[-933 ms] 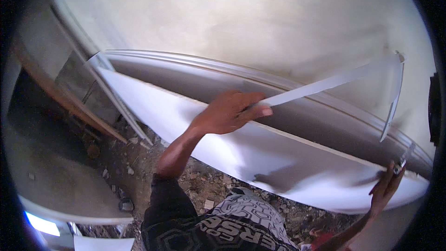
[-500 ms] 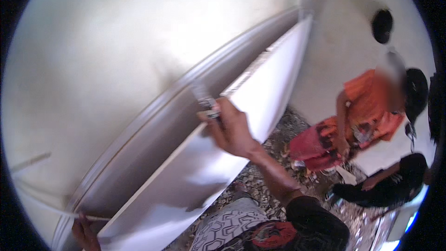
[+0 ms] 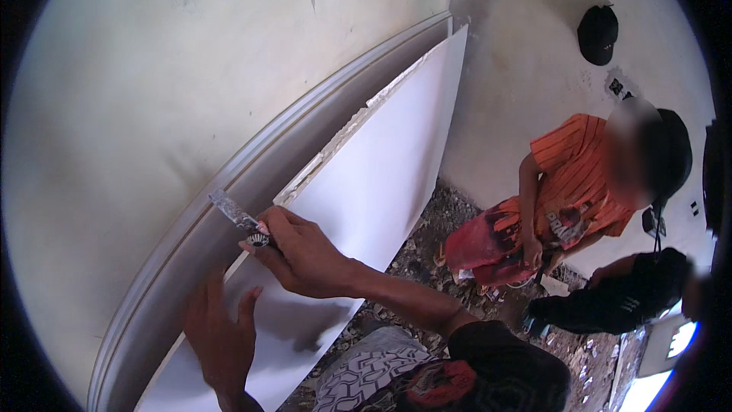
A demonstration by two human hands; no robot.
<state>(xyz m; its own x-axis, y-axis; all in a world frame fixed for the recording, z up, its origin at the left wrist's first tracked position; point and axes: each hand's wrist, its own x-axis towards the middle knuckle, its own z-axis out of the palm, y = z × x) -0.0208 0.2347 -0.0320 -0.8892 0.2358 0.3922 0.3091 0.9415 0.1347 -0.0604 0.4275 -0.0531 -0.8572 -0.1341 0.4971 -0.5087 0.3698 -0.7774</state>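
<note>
A large white board (image 3: 374,175), like gypsum board, stands on edge beside the wall, its upper edge ragged and broken along the far stretch. My right hand (image 3: 309,255) is closed around a utility knife (image 3: 235,211) with a worn, stained metal blade and a dark ribbed knob. The blade points up and left, over the gap between board and wall. Nearer to me, my left hand (image 3: 221,332) is at the board's upper edge, thumb apart and fingers stretched out, slightly blurred. I see nothing in it; whether it touches the board I cannot tell.
A pale trim strip (image 3: 175,240) runs along the wall behind the board. To the right a person in an orange shirt (image 3: 576,175) sits near another person in dark clothes (image 3: 610,305). Rubble (image 3: 415,248) covers the floor. A black cap (image 3: 598,35) hangs on the far wall.
My left hand has come up and right along the board's edge, away from a thin pale strip no longer seen. My right hand, still with the knife, is now lower and further left. The view has shifted.
</note>
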